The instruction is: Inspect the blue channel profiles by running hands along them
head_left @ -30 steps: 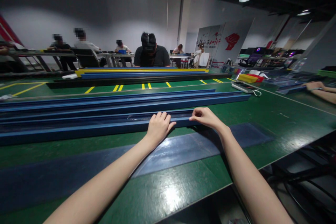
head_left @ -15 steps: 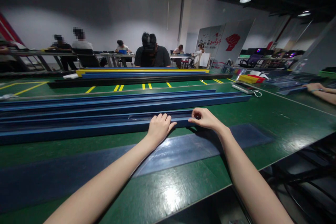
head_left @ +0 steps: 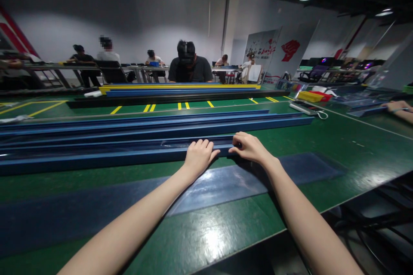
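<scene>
A long blue channel strip (head_left: 129, 157) lies across the green table (head_left: 348, 146), its inside lined with something shiny and clear. My left hand (head_left: 200, 155) rests over the strip near its right end, fingers over the far side and thumb along the near edge, gripping it. At the very end, my right hand (head_left: 247, 146) curls its fingers round, thumb against the near wall; what sits inside that curl is dark and hard to make out. Beneath both forearms a flat translucent plastic sheet (head_left: 222, 184) lies on the table.
More blue channel strips (head_left: 284, 123) lie behind. Farther back are a black strip (head_left: 145, 99) and a yellow strip (head_left: 180, 87). A phone-like device (head_left: 303, 107) with a white cord stands right of them. A co-worker (head_left: 190, 66) sits opposite; another person's hand (head_left: 396, 106) is at right.
The whole view has shifted slightly. My right hand's fingers have curled in more tightly at the strip's end and moved a little closer to my left hand, which stays on the strip.
</scene>
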`<state>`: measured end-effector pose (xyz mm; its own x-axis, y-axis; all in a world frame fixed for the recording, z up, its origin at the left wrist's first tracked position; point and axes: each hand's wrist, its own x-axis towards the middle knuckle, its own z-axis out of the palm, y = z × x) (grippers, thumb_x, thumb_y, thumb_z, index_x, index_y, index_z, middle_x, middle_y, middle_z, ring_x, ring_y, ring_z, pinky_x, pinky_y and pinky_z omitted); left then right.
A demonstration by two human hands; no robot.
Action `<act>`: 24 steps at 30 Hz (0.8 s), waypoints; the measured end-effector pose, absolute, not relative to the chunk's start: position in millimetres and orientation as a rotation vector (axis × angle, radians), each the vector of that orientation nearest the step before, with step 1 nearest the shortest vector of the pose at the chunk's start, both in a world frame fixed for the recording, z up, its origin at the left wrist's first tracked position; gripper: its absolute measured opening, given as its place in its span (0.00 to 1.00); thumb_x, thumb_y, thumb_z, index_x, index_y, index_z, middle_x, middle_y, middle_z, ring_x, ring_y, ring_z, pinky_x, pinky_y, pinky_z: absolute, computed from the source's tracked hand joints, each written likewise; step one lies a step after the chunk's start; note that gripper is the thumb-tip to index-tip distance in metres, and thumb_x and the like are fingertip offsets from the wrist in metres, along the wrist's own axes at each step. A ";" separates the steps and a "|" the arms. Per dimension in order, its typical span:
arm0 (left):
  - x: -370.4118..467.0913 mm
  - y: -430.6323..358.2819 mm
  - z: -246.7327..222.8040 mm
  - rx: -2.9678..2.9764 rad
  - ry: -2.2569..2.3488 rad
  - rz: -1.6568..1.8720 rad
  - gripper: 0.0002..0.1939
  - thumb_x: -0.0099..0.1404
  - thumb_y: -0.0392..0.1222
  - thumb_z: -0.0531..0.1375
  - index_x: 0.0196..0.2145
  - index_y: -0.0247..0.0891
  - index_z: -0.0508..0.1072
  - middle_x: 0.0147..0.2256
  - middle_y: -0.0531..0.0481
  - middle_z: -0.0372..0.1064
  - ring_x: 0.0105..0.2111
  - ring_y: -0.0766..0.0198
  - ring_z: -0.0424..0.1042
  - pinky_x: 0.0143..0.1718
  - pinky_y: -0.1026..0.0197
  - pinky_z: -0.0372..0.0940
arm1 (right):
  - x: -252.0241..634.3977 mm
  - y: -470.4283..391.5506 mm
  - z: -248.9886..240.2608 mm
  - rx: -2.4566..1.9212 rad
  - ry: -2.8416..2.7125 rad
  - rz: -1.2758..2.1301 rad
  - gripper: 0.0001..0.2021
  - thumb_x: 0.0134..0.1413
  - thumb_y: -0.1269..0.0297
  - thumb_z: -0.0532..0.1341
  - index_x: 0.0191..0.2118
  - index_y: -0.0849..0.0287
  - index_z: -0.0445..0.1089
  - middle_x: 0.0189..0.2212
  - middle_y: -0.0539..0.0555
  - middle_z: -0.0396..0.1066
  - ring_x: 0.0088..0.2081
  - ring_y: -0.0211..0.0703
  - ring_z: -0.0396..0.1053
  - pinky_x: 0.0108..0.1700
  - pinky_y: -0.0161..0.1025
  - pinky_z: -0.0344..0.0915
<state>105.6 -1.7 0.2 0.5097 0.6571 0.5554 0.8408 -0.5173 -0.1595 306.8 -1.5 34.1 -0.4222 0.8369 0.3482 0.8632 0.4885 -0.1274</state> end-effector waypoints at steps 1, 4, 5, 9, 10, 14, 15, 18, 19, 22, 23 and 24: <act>105.5 -1.6 0.4 -2.343 -1.232 -0.607 0.17 0.64 0.51 0.48 0.31 0.35 0.67 0.29 0.46 0.67 0.32 0.59 0.64 0.30 0.59 0.51 | 307.1 -1.4 34.3 -1.427 -2.374 -0.102 0.10 0.45 0.58 0.59 0.25 0.59 0.63 0.26 0.51 0.64 0.28 0.36 0.59 0.29 0.32 0.51; 105.3 -1.3 1.0 -2.347 -1.214 -0.608 0.16 0.64 0.51 0.48 0.31 0.35 0.66 0.30 0.46 0.67 0.32 0.59 0.64 0.30 0.59 0.51 | 307.3 -1.6 35.5 -1.439 -2.374 -0.100 0.09 0.45 0.59 0.60 0.25 0.59 0.63 0.26 0.51 0.64 0.29 0.36 0.59 0.28 0.32 0.50; 105.4 -1.2 1.2 -2.347 -1.207 -0.609 0.16 0.64 0.51 0.48 0.31 0.35 0.66 0.30 0.46 0.67 0.32 0.59 0.64 0.30 0.59 0.51 | 307.5 -1.8 36.1 -1.446 -2.372 -0.099 0.09 0.44 0.59 0.60 0.25 0.59 0.63 0.26 0.50 0.64 0.28 0.36 0.59 0.28 0.32 0.50; 105.8 -0.9 0.8 -2.336 -1.190 -0.609 0.16 0.64 0.50 0.48 0.32 0.35 0.66 0.30 0.46 0.67 0.32 0.59 0.64 0.31 0.59 0.51 | 311.7 -2.3 38.3 -1.497 -2.347 -0.107 0.08 0.43 0.59 0.60 0.24 0.58 0.64 0.26 0.50 0.64 0.27 0.35 0.59 0.27 0.32 0.50; 105.8 -0.8 0.6 -2.333 -1.189 -0.607 0.15 0.64 0.50 0.48 0.32 0.35 0.66 0.30 0.47 0.67 0.32 0.59 0.64 0.31 0.59 0.51 | 313.9 -2.2 38.6 -1.515 -2.342 -0.111 0.08 0.43 0.59 0.60 0.24 0.59 0.64 0.26 0.50 0.64 0.27 0.35 0.59 0.27 0.32 0.50; 105.3 -0.3 0.0 -2.321 -1.183 -0.604 0.14 0.63 0.49 0.50 0.32 0.35 0.66 0.30 0.47 0.66 0.32 0.59 0.64 0.31 0.59 0.51 | 326.4 -1.4 39.1 -1.595 -2.333 -0.132 0.09 0.43 0.59 0.59 0.24 0.59 0.64 0.25 0.50 0.64 0.27 0.36 0.60 0.27 0.32 0.50; 105.1 -0.2 0.1 -2.315 -1.182 -0.605 0.14 0.63 0.49 0.51 0.32 0.36 0.66 0.30 0.47 0.66 0.33 0.59 0.64 0.31 0.59 0.51 | 329.4 -1.3 39.0 -1.618 -2.328 -0.141 0.09 0.43 0.58 0.59 0.24 0.59 0.64 0.25 0.50 0.65 0.27 0.36 0.60 0.27 0.32 0.50; 105.2 -0.1 0.5 -2.300 -1.190 -0.605 0.14 0.62 0.50 0.51 0.32 0.36 0.66 0.31 0.47 0.66 0.33 0.59 0.64 0.31 0.58 0.51 | 335.3 -1.8 38.8 -1.680 -2.305 -0.173 0.09 0.43 0.58 0.58 0.24 0.59 0.64 0.26 0.51 0.66 0.27 0.37 0.60 0.27 0.32 0.50; 105.5 -0.2 0.6 -2.297 -1.196 -0.602 0.14 0.62 0.50 0.51 0.32 0.36 0.66 0.30 0.47 0.66 0.33 0.58 0.64 0.31 0.58 0.51 | 336.0 -2.2 38.8 -1.692 -2.302 -0.185 0.09 0.44 0.58 0.58 0.24 0.58 0.64 0.26 0.51 0.66 0.27 0.37 0.60 0.27 0.32 0.50; 106.4 -0.6 0.3 -2.294 -1.213 -0.599 0.14 0.62 0.50 0.52 0.32 0.36 0.66 0.30 0.47 0.66 0.33 0.58 0.64 0.31 0.58 0.50 | 334.9 -3.7 39.3 -1.703 -2.314 -0.223 0.09 0.45 0.57 0.57 0.25 0.58 0.64 0.27 0.51 0.67 0.29 0.38 0.62 0.28 0.32 0.51; 106.7 -0.7 0.0 -2.294 -1.216 -0.599 0.14 0.62 0.50 0.52 0.32 0.36 0.66 0.30 0.47 0.66 0.33 0.58 0.64 0.31 0.58 0.51 | 334.0 -4.3 39.6 -1.706 -2.322 -0.231 0.10 0.45 0.57 0.57 0.26 0.58 0.64 0.27 0.52 0.67 0.29 0.38 0.62 0.28 0.33 0.51; 106.9 -0.8 -0.4 -2.294 -1.220 -0.601 0.14 0.61 0.50 0.52 0.32 0.36 0.66 0.30 0.47 0.66 0.33 0.58 0.64 0.31 0.58 0.51 | 333.1 -4.8 39.9 -1.707 -2.332 -0.238 0.10 0.45 0.56 0.56 0.26 0.58 0.64 0.28 0.52 0.67 0.30 0.39 0.62 0.28 0.33 0.51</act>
